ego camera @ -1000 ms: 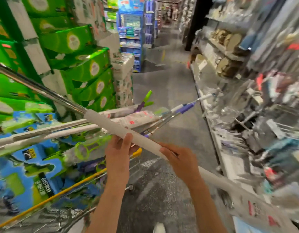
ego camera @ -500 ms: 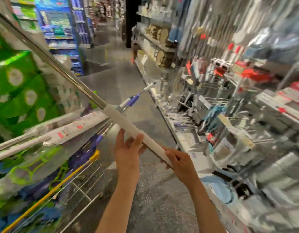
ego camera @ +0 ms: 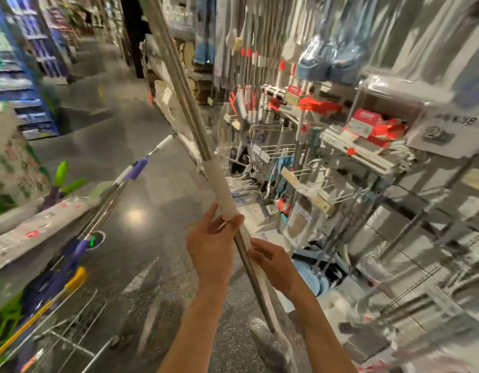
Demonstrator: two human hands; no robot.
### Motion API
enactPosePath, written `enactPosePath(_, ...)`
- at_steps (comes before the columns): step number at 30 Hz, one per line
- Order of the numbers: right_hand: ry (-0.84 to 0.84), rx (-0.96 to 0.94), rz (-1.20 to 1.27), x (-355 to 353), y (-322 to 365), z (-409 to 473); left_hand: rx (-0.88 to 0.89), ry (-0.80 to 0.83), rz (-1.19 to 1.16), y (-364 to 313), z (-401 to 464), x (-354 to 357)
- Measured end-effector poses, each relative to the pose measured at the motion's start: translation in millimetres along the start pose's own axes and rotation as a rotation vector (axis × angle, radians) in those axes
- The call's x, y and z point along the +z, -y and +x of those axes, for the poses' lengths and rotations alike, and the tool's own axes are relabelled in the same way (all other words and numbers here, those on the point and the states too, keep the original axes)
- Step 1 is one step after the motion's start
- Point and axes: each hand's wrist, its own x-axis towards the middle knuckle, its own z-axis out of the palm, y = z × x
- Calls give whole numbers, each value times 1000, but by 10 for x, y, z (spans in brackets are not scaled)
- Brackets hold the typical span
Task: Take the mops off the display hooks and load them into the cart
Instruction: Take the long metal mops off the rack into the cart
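Note:
I hold a long mop (ego camera: 191,114) with a steel pole and a white foam sleeve, tilted steeply up to the left. My left hand (ego camera: 212,244) grips the pole at the lower end of the white sleeve. My right hand (ego camera: 273,261) holds the pole just below it. The mop's wrapped head (ego camera: 273,345) hangs low near the floor. The wire cart (ego camera: 58,319) stands at the lower left, loaded with several mops (ego camera: 117,189), their purple, white and green handles pointing up into the aisle.
The display rack (ego camera: 327,162) on the right is crowded with hooks, hanging mops and red-and-white packs. The grey shop floor (ego camera: 130,162) runs ahead between the cart and the rack. Blue shelves (ego camera: 25,84) stand at the far left.
The mop pole has swung from nearly level to steeply upright. Both hands have shifted right with it, and my view has turned toward the display rack.

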Motion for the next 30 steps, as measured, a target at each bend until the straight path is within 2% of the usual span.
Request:
enactPosePath(3, -27, -19, 104, -186, -199, -50, 36, 49, 72, 92, -83, 291)
enactPosePath(9, -129, 12, 347, -559, -473, -136, 141, 249, 142, 258, -208, 759)
enactPosePath(12, -162, 52, 366, -750, -550, -179, 203, 340, 172, 365, -242, 935)
enactPosePath(16, -183, 113, 337, -1001, -580, -241, 190, 458, 183, 428, -305, 1160)
enactPosePath(20, -201, 133, 343, -1171, -603, -263, 192, 502, 195, 494, -292, 1344)
enactPosePath(24, -442, 105, 425, -1437, -520, -174, 175, 534, 188, 674, -223, 1514)
enactPosePath(27, -588, 14, 334, -1627, -315, -118, 134, 570, 184, 801, -143, 1606)
enactPosePath(30, -655, -85, 221, -1768, -60, -67, 132, 665, 169, 910, -16, 1720)
